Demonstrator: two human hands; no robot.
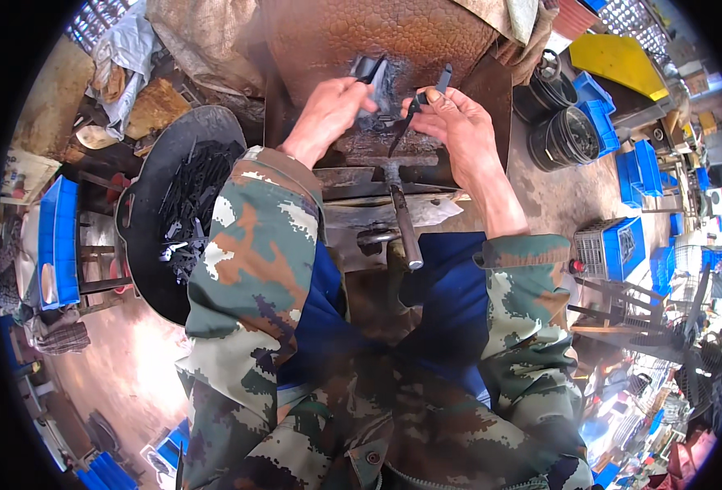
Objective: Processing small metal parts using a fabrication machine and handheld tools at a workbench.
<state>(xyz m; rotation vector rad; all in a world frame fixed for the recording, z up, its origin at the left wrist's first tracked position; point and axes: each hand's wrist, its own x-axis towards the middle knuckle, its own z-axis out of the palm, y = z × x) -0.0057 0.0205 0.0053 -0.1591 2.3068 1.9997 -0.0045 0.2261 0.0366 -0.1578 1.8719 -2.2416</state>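
Note:
My left hand (pixel 328 116) is closed, its thumb pointing to the right. A dark flat piece (pixel 368 69) shows just beyond its fingers, and the hand appears to grip it. To the right, my right hand (pixel 459 124) pinches a dark, curved metal piece (pixel 408 122) between thumb and fingers. One slim end tapers down to a point and a greyer flat end sticks up past the thumb. Both hands are over a worn, rust-brown machine (pixel 377 37) with a greyish smear between them. A metal bar (pixel 404 224) juts from it toward me.
A large black basin (pixel 146 245) on the left holds several dark metal strips (pixel 202 188). Black buckets (pixel 568 137), blue bins (pixel 643 167) and a grey crate (pixel 594 249) stand on the right. A blue crate (pixel 59 241) is at far left.

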